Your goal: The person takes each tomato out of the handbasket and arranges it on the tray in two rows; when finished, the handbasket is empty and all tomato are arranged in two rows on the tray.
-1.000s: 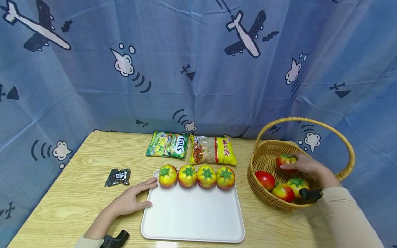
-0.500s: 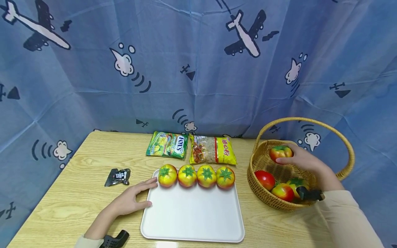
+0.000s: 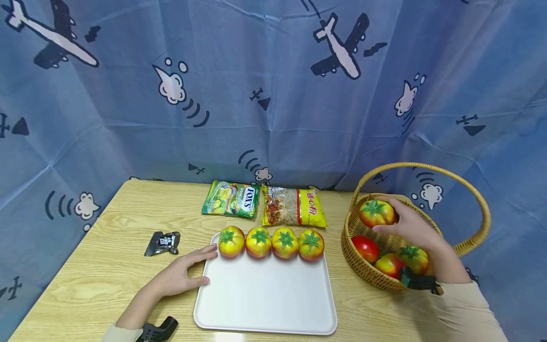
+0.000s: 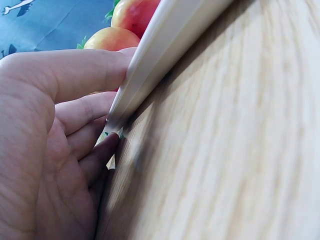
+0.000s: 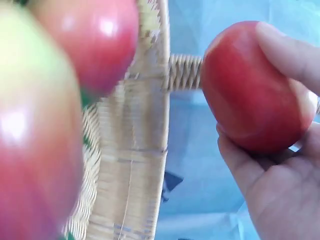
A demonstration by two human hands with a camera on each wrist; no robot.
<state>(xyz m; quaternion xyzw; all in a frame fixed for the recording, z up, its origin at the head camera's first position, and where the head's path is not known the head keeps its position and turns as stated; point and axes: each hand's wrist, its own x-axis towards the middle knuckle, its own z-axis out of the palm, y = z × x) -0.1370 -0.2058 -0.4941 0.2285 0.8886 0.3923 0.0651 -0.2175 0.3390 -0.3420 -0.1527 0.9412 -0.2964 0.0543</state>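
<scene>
My right hand [image 3: 412, 223] grips a red and yellow tomato [image 3: 377, 213] with a green star-shaped top, thumb on one side and fingers on the other. In the right wrist view, the red underside of this tomato [image 5: 252, 90] shows above the basket's rim. Below the hand, the wicker basket [image 3: 367, 275] holds a red tomato [image 3: 365, 249] and two red-yellow ones. My left hand [image 3: 183, 273] rests at the left edge of the white tray [image 3: 265, 299], fingers relaxed. The left wrist view has its fingertips against the tray rim [image 4: 150, 55]. A row of tomatoes [image 3: 258, 242] lines the tray's far edge.
Behind the tray lie a green FOX'S packet [image 3: 231, 199] and a yellow and clear bag [image 3: 294, 206]. A small black packet [image 3: 162, 243] is on the table at left. The basket's tall handle [image 3: 427, 166] arches over it. A blue curtain [image 3: 273, 95] hangs behind the table.
My right hand has lifted the tomato from the basket's inside and carried it left toward the basket's left rim. The left hand and the tray have stayed still.
</scene>
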